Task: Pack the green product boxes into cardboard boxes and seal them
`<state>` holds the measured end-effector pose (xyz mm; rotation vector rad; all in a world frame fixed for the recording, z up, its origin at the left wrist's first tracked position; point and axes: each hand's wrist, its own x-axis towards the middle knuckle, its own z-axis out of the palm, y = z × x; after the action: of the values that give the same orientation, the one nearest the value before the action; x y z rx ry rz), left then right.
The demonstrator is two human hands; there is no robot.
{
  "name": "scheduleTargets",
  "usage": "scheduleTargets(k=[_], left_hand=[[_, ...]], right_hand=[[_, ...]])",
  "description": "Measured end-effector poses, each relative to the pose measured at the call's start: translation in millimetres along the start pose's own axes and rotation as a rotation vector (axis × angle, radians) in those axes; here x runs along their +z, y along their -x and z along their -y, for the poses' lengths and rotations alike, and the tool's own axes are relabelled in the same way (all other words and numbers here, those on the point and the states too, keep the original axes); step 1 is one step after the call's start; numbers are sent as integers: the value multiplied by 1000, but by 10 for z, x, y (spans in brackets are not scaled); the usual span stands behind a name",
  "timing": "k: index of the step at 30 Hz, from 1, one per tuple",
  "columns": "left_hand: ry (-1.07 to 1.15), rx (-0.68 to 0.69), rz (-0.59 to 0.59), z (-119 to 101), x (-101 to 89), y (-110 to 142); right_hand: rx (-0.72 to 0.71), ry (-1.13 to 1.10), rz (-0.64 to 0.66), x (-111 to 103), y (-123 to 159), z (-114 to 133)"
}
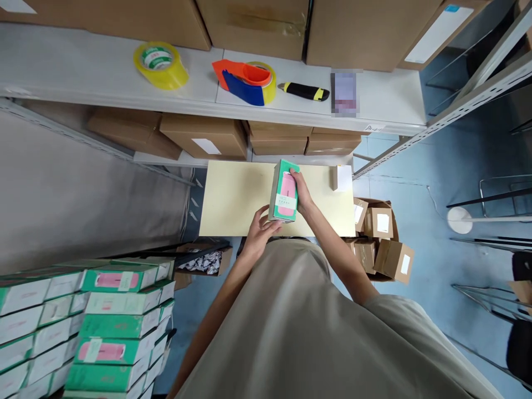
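Observation:
My right hand [302,190] is closed around the right side of a green and white carton [286,191] with a pink product picture on its front. The carton is held tilted above a pale yellow table [233,194]. My left hand [261,231] is at the carton's lower left corner, its fingers apart and slightly curled. The thumb lies just under the carton's bottom edge; whether it touches cannot be made out. A small white box [342,178] stands at the table's right end.
On the shelf [195,77] ahead are yellow tape [162,65], a tape dispenser [245,83] and a utility knife [305,91]. Brown boxes [203,136] sit below. Similar green cartons [110,327] are stacked lower left. Small brown boxes [378,221] fill a carton at right.

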<state>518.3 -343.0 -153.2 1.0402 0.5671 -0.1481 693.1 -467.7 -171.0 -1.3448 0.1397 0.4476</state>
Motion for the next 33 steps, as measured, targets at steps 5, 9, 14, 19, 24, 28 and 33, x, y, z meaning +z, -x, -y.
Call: scheduleTargets(k=[5,9,14,19,24,28,33], left_hand=[[91,64,-27,-112,-109,15],[145,74,-68,-83,-188,-26],[220,5,-227,161,-516,-176],[240,-117,-459,481,-1077,-355],[195,-159,-576,475,-1620,-566],[139,-132,-595,158,-1966,-997],[51,-78,-631,-358,-2190,-1502]], right_hand=[[-137,-46,-66,169,16,81],[-88,7,-32,257,-2,-18],[136,62,191,340,6,-421],[422,206,409,511,268,-1056],[591,255,513,899,300,-1499],[636,96,305,1474,-90,-1609],[606,95,217,2139,-558,-1540]])
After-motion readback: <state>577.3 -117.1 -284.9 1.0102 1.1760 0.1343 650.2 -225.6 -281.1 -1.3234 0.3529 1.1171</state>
